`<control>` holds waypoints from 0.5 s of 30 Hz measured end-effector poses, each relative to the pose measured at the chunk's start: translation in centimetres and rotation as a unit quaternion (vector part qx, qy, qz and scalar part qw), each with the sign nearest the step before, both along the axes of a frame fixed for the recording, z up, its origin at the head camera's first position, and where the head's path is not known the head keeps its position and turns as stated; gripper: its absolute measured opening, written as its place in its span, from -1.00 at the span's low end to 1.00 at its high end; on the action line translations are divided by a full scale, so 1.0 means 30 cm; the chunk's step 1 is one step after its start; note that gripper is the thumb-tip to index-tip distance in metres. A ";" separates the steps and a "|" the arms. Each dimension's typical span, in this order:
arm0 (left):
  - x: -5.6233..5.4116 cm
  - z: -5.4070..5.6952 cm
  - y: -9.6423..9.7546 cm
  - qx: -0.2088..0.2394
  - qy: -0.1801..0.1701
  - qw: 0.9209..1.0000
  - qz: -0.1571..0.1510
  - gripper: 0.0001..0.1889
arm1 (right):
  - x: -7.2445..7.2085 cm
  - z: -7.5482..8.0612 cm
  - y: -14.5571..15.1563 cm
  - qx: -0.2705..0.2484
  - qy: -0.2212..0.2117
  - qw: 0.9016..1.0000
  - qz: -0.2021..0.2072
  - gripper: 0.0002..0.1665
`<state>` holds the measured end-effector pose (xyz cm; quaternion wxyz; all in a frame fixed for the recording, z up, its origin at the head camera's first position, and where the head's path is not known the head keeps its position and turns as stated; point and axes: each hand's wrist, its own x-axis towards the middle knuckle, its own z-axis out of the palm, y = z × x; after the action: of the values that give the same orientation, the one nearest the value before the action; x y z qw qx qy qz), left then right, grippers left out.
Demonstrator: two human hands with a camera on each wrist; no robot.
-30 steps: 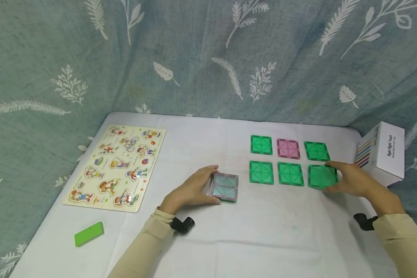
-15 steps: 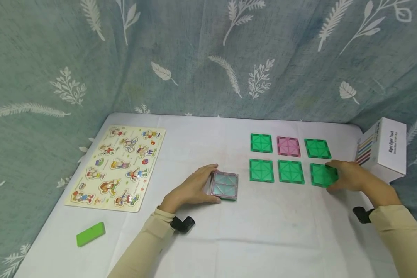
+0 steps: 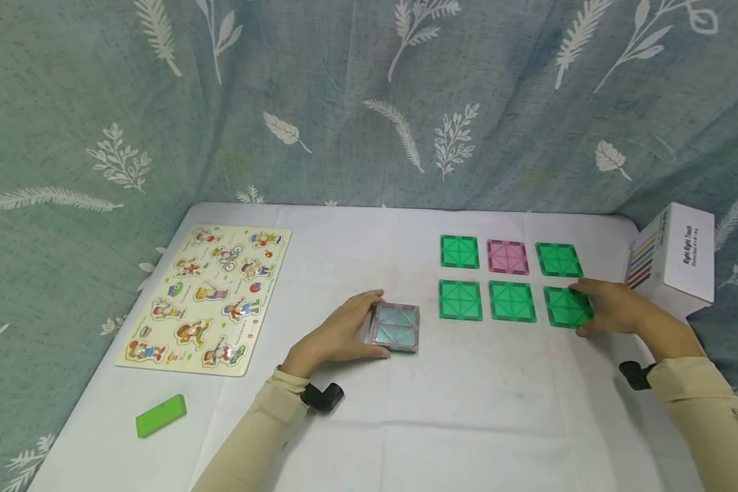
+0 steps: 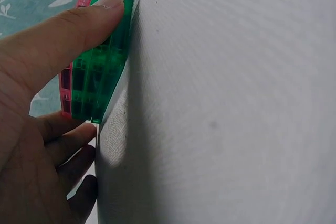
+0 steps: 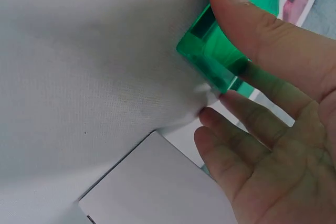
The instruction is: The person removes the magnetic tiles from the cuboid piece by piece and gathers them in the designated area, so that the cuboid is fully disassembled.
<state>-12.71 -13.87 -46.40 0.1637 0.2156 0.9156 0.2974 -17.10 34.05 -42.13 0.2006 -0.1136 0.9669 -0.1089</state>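
Observation:
My left hand (image 3: 338, 333) grips a stack of square magnetic tiles (image 3: 396, 326) by its sides on the white table. The stack has a pink-framed tile on top and green tiles (image 4: 100, 72) beneath, with the thumb across their edges in the left wrist view. Farther right, my right hand (image 3: 618, 311) holds a green magnetic tile (image 3: 566, 307) at its right side, between thumb and fingers. That tile is at the front right of two rows: green tiles (image 3: 460, 300) (image 3: 512, 301) beside it, and behind them a pink tile (image 3: 508, 257) between two green ones (image 3: 459, 252).
A white box (image 3: 689, 256) stands at the right edge, close beyond my right hand. On the left lie a picture puzzle board (image 3: 181, 328) and a green block (image 3: 161, 415). A leaf-patterned curtain (image 3: 344, 102) hangs behind the table (image 3: 467, 424).
My right hand and its green tile have shifted slightly, and the tile sits in the front row. The left hand stays on the stack. The head view has moved a little.

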 end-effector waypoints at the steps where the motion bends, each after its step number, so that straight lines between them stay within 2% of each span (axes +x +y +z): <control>1: 0.000 -0.002 0.000 -0.001 0.001 1.000 0.000 0.08 | 0.000 -0.001 0.000 0.001 0.001 1.000 0.002 0.13; 10: 0.001 -0.003 0.003 -0.001 -0.001 1.000 0.008 0.09 | 0.010 -0.008 0.000 -0.012 -0.010 1.000 -0.009 0.14; 15: 0.005 0.002 0.008 0.001 -0.002 1.000 0.012 0.15 | 0.017 -0.009 -0.002 -0.015 -0.002 1.000 -0.020 0.15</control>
<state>-12.56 -13.64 -46.36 0.1622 0.2041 0.9174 0.3007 -16.58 34.00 -42.39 0.1986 -0.0974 0.9668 -0.1279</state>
